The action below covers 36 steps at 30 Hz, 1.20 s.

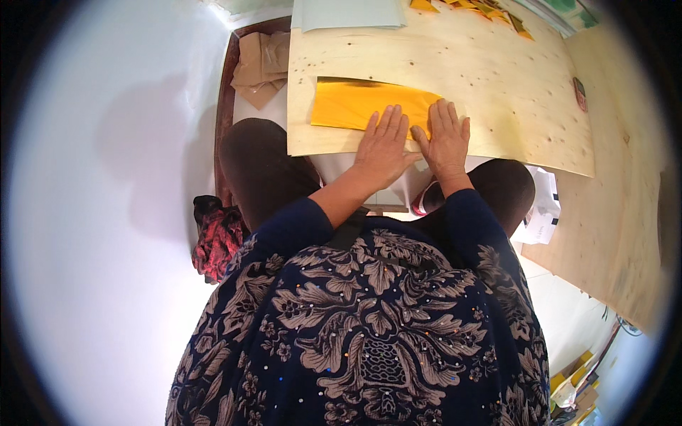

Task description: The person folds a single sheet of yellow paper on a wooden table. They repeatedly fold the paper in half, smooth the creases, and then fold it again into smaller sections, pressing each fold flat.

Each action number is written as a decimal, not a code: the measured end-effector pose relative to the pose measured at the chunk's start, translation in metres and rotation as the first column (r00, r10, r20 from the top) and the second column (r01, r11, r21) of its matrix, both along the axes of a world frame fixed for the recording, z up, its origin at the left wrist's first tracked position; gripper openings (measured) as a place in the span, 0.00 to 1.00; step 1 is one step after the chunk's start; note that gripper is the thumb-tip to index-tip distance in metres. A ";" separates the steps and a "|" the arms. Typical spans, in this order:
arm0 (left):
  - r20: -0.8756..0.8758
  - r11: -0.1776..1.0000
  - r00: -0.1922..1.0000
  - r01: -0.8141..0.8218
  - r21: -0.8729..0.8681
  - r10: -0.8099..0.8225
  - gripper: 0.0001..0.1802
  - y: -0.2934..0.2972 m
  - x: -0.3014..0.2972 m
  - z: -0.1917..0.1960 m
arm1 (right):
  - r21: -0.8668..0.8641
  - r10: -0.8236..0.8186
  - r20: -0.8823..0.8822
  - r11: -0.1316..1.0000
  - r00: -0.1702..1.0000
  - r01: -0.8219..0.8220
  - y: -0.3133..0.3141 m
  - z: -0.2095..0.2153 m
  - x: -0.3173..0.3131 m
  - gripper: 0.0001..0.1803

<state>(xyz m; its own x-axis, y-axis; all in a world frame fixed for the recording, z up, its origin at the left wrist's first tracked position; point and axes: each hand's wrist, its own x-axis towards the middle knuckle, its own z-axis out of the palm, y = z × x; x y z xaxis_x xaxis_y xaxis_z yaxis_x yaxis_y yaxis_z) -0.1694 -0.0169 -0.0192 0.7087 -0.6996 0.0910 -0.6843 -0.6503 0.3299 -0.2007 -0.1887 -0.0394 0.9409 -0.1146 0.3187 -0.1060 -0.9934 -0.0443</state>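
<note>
Both hands [384, 148] lie palm-down over the near right part of a gold sheet [359, 105] on a wooden tabletop [518, 96].

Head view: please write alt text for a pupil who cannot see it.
A person's left hand and right hand lie side by side, fingers on a golden sheet on a pale wooden board. Gold pieces and a whitish sheet lie at the board's far side.

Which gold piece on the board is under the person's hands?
The long gold sheet nearest the person, with the left hand and right hand on it; the small gold pieces lie toward the far side of the wooden board.
</note>
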 end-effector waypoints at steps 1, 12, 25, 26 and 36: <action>0.018 0.999 0.999 -0.037 0.024 0.036 0.47 0.007 0.001 0.000 | 0.002 -0.019 -0.040 1.000 0.999 0.019 0.002 0.002 -0.001 0.35; 0.110 0.912 0.932 -0.361 0.195 0.345 0.46 0.082 0.017 0.001 | 0.005 -0.016 -0.051 1.000 0.999 0.016 0.002 0.009 -0.001 0.39; 0.070 0.988 0.986 -0.154 0.012 0.153 0.41 -0.008 0.054 0.006 | 0.074 -0.024 -0.095 0.997 0.995 0.031 0.005 0.019 -0.002 0.40; 0.102 0.978 0.975 -0.204 0.054 0.197 0.41 -0.002 0.061 0.002 | 0.072 -0.021 -0.097 0.997 0.995 0.028 0.006 0.019 -0.001 0.40; 0.161 0.932 0.932 -0.345 0.114 0.325 0.41 0.065 0.085 -0.008 | 0.181 -0.047 0.114 0.983 0.992 0.026 0.031 0.040 0.021 0.39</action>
